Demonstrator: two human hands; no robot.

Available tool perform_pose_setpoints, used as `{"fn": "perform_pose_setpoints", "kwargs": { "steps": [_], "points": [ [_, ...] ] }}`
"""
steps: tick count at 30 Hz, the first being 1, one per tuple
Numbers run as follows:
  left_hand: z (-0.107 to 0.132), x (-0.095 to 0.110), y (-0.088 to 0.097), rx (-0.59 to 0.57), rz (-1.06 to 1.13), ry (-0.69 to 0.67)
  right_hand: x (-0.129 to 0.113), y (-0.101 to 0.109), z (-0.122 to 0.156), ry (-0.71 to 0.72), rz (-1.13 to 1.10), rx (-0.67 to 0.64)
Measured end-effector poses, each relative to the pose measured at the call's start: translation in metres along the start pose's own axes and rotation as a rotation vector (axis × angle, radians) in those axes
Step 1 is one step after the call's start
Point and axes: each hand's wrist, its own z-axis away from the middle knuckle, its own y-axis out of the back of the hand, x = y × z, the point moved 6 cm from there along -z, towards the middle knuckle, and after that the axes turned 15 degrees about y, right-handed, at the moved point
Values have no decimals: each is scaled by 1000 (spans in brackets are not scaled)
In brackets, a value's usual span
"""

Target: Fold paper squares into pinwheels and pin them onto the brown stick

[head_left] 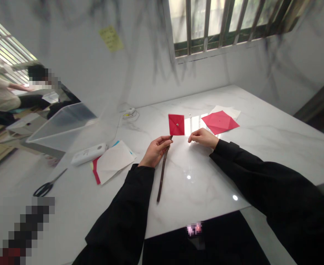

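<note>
My left hand point(155, 150) is closed round the upper part of a thin dark stick point(162, 176). A small red folded paper square point(176, 124) with a pin at its centre sits at the stick's top end. The stick slants down toward me over the white marble table point(261, 121). My right hand point(203, 137) rests on the table just right of the red square, its fingers curled together; what is in them, if anything, is too small to see. A larger red creased paper sheet point(219, 122) lies beyond my right hand on a white sheet point(228, 110).
White and red papers point(113, 160) lie left of my left hand, next to a white oblong device point(88, 154). Black scissors point(46, 187) lie at the near left. A clear plastic bin point(59, 129) stands at the far left. Other people sit beyond it. A barred window point(219, 22) is above.
</note>
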Motion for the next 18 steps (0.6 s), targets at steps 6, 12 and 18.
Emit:
{"fn": "perform_pose_setpoints", "kwargs": {
  "steps": [6,12,18],
  "points": [
    [0,0,0,7,-8,7,4,-1,-1,-46,-12,33],
    [0,-1,0,1,-25,11,-2,9,4,-49,13,200],
    [2,-1,-3,-50,-104,25,-17,23,5,97,259,194]
  ]
}}
